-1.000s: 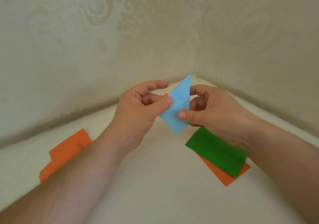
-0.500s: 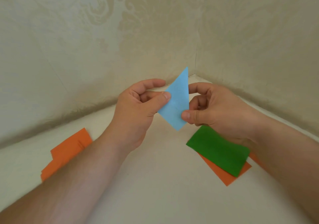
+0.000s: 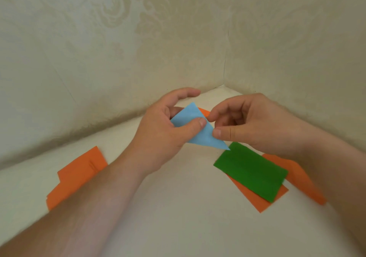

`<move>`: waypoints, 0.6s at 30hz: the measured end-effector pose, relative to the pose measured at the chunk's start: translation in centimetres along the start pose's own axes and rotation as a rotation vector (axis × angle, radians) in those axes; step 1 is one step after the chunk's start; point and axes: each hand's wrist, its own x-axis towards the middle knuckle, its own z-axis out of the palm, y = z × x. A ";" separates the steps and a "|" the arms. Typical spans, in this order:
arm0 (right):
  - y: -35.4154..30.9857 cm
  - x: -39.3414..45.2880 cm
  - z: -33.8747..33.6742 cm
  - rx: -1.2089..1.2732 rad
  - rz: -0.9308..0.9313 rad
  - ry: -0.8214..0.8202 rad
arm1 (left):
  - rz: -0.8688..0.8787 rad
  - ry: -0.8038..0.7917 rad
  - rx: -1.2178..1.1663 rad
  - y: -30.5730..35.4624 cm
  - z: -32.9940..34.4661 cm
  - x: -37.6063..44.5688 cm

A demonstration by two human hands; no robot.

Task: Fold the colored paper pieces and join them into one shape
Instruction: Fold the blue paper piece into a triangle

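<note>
A corner of a home room: two walls (image 3: 118, 48) papered in pale cream damask meet above a plain off-white surface (image 3: 188, 227). Loose craft sheets, orange paper (image 3: 79, 175) at left and green paper (image 3: 251, 173) at right, lie on it, suggesting a domestic hobby spot rather than a workshop or office.

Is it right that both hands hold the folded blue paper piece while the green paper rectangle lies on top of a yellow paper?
Not quite: the head view shows the green paper rectangle lying on an orange paper sheet, not yellow. Both the left hand and right hand do hold the folded blue paper piece.
</note>
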 end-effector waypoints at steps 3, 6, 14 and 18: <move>0.2 0.0 0.1 0.009 0.021 -0.027 | -0.002 -0.034 0.021 0.3 -0.2 0.0; 0.3 0.1 0.3 -0.001 0.036 -0.012 | -0.025 -0.013 -0.019 0.2 0.0 0.1; 0.3 0.6 0.1 0.220 0.056 0.150 | -0.205 0.100 -0.419 0.2 0.2 0.7; 0.5 0.7 0.0 0.228 0.073 0.153 | -0.222 0.127 -0.411 0.4 0.0 0.8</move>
